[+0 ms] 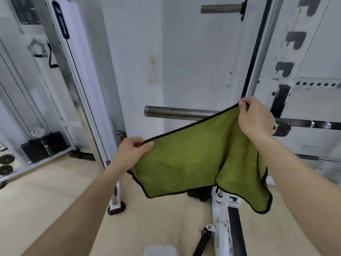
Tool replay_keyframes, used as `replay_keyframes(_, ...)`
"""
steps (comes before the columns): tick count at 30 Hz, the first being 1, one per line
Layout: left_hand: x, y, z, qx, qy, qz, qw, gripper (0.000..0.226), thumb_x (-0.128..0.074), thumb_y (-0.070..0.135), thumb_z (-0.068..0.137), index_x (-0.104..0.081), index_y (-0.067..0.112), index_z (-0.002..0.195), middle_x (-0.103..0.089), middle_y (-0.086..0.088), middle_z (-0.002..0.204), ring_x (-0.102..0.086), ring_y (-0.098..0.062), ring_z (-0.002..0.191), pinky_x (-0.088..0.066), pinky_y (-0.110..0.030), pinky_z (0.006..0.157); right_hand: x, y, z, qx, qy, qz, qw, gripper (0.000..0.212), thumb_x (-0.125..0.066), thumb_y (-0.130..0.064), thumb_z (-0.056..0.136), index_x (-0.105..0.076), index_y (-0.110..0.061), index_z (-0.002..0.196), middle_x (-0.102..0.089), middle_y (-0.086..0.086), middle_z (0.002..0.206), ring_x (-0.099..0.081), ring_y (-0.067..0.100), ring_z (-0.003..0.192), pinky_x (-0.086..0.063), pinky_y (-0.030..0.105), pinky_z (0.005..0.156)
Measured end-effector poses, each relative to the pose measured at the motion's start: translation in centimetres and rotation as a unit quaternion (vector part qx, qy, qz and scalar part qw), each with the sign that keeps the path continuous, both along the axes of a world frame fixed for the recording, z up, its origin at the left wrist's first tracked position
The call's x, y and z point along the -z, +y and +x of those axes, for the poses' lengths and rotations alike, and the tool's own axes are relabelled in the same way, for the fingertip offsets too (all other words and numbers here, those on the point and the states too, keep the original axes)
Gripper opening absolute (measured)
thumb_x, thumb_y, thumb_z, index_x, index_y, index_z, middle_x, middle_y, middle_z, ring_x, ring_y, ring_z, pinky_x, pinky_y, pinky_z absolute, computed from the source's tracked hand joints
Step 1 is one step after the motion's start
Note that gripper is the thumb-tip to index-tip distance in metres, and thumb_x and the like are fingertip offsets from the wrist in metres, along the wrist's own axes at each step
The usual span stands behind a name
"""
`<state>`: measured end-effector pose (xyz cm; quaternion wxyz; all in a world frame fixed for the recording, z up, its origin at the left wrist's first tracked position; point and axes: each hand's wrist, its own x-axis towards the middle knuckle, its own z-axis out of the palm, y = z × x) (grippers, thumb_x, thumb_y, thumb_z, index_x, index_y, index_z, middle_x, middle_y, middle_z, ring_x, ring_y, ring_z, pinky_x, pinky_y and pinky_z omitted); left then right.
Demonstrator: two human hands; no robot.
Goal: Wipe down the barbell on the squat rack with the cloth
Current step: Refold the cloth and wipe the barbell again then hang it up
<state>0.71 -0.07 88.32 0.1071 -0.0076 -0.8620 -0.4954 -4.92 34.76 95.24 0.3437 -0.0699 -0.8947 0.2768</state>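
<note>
Before the white squat rack [265, 58], a green cloth [191, 163] with black stitched hem hangs spread between both hands. Left hand [132, 151] pinches one top corner, right hand [255, 119] pinches the other, higher. Behind its upper edge, not plainly touching it, lies the dull steel barbell [177, 113], its round sleeve end jutting left into clear space above bare tan floor [55, 196].
</note>
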Motion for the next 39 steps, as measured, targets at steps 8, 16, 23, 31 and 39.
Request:
replay_keyframes(8, -10.3, 0.8, -22.1, -0.109, 0.148, -0.024, 0.983, 0.038, -0.061, 0.05, 0.086, -0.057, 0.019, 0.066, -0.057, 0.012, 0.06, -0.056, -0.012, 0.062, -0.044, -0.031, 0.059, -3.6, -1.4, -15.0, 0.051, 0.083, -0.058, 0.994, 0.03, -0.035, -0.028, 0.106, -0.06, -0.019, 0.118, -0.068, 0.005, 0.106, -0.06, 0.026, 0.096, -0.043, 0.036, 0.074)
replay_keyframes(16, -3.3, 4.2, -27.7, 0.061, 0.128, -0.408, 0.902, 0.05, -0.027, 0.061, 0.095, -0.058, 0.034, 0.123, -0.063, -0.001, 0.119, -0.06, -0.026, 0.106, -0.045, -0.041, 0.088, 3.7, -4.3, -18.1, 0.031, -0.037, 0.205, 0.977, 0.028, -0.044, -0.035, 0.101, -0.068, -0.022, 0.109, -0.066, 0.007, 0.114, -0.06, 0.031, 0.105, -0.043, 0.042, 0.087)
replay_keyframes(23, -1.5, 1.3, -26.4, 0.083, 0.243, -0.482, 0.837, 0.057, -0.018, 0.059, 0.1, -0.046, 0.019, 0.07, -0.051, 0.005, 0.058, -0.052, -0.024, 0.052, -0.038, -0.033, 0.049, 7.0, -13.2, -16.6, 0.081, -0.032, 0.28, 0.956, 0.045, -0.031, -0.032, 0.1, -0.063, -0.017, 0.073, -0.065, 0.003, 0.07, -0.058, 0.028, 0.065, -0.035, 0.037, 0.065)
replay_keyframes(31, -0.5, 0.4, -27.1, 0.051, 0.274, -0.422, 0.863, 0.05, -0.024, 0.035, 0.098, -0.044, 0.016, 0.057, -0.044, 0.0, 0.047, -0.045, -0.026, 0.04, -0.042, -0.03, 0.042, 7.7, -17.4, -18.1, 0.005, 0.006, 0.329, 0.944, 0.044, -0.034, -0.039, 0.102, -0.067, -0.016, 0.082, -0.066, 0.001, 0.075, -0.06, 0.025, 0.069, -0.042, 0.04, 0.066)
replay_keyframes(39, -0.7, 5.0, -26.4, 0.046, 0.295, -0.436, 0.849, 0.046, -0.034, 0.031, 0.097, -0.048, 0.017, 0.056, -0.047, -0.001, 0.046, -0.047, -0.027, 0.04, -0.037, -0.029, 0.041, 6.6, -3.7, -15.8, 0.021, -0.054, 0.336, 0.94, 0.062, -0.018, -0.059, 0.097, -0.066, -0.02, 0.087, -0.062, -0.003, 0.072, -0.06, 0.02, 0.067, -0.044, 0.033, 0.064)
